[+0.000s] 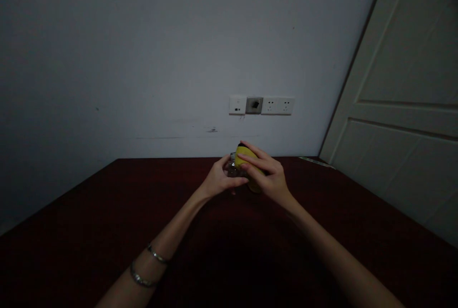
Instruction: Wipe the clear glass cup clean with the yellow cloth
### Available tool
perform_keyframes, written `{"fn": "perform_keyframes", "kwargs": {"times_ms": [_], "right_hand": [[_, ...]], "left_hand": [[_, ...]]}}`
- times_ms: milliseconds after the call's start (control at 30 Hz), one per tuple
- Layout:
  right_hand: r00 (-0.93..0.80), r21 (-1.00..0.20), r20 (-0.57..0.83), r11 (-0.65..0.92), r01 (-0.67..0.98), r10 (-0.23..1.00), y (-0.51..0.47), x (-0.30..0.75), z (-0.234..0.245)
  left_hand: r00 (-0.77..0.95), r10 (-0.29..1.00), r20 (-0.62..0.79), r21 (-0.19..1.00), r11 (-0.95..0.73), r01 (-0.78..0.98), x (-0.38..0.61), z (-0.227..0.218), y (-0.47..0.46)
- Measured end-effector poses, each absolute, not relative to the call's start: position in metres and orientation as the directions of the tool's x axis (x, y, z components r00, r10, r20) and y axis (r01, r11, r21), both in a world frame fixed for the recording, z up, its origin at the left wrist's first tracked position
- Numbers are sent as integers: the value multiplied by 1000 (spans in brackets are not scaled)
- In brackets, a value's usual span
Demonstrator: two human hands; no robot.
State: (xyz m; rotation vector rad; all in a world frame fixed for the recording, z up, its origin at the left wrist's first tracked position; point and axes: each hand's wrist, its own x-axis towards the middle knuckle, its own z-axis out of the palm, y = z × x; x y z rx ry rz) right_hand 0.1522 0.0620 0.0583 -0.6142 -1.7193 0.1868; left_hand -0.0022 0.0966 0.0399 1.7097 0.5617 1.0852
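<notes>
Both my arms reach out over a dark red table [107, 212]. My left hand [219, 180] is closed around a small clear glass object [232, 167], which looks like a jar or cup. My right hand [269, 174] grips a yellow sponge-like object [246, 154] with a dark edge and presses it against the glass. The two hands touch each other above the table's far middle. Most of the glass is hidden by my fingers. Two metal bracelets [148, 267] sit on my left forearm.
A pale wall rises behind the table, with a row of wall sockets and switches [261, 106] just above my hands. A white panelled door [404, 117] stands at the right. The room is dim.
</notes>
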Motion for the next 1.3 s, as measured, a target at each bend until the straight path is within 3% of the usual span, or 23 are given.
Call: {"fn": "perform_keyframes", "kwargs": {"times_ms": [200, 467, 633, 833, 1000, 1100, 1300], "right_hand": [[5, -560, 816, 788, 257, 578, 73, 159, 58], [-141, -394, 881, 865, 311, 452, 60, 150, 57], [38, -536, 836, 799, 273, 548, 68, 153, 57], [22, -625, 767, 738, 254, 642, 75, 161, 63], [-170, -694, 683, 704, 149, 710, 73, 171, 63], [-363, -672, 658, 732, 111, 660, 71, 178, 62], [-392, -534, 678, 783, 319, 622, 66, 169, 55]], "left_hand": [[492, 747, 447, 873, -484, -58, -4, 45, 93], [452, 793, 409, 909, -400, -120, -2, 42, 95], [466, 771, 435, 896, -422, -139, -1, 43, 95], [509, 703, 496, 860, -480, -175, 0, 39, 97], [526, 748, 405, 908, -399, -131, -2, 41, 97], [537, 767, 352, 929, -355, -103, -5, 43, 99], [568, 776, 274, 957, -277, -84, -7, 42, 103]]}}
